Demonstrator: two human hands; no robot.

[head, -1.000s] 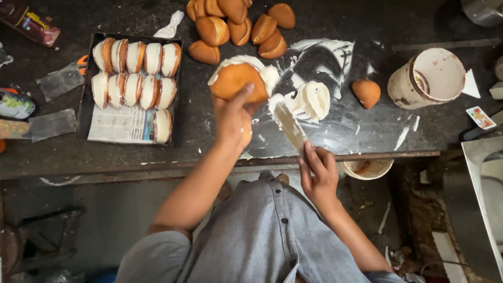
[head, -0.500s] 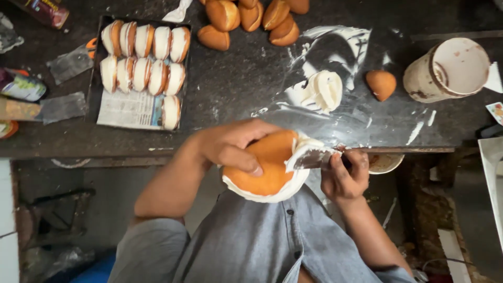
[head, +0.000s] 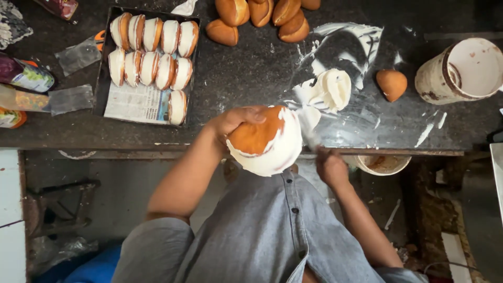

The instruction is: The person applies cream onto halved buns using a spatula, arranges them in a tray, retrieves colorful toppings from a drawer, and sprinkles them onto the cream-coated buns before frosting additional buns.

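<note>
- Left hand (head: 236,121) clamps creamed bun (head: 264,140) at near desk (head: 251,73) edge.
- Right hand (head: 331,169) fisted on knife (head: 310,128), just right of bun; blade points far.

Dark worn worktop (head: 251,78), cream-smeared; grimy concrete floor (head: 105,194) below; dim light.

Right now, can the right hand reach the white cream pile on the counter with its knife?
Probably yes: the right hand holds a knife whose blade already lies beside the cream pile, with nothing between them.
</note>
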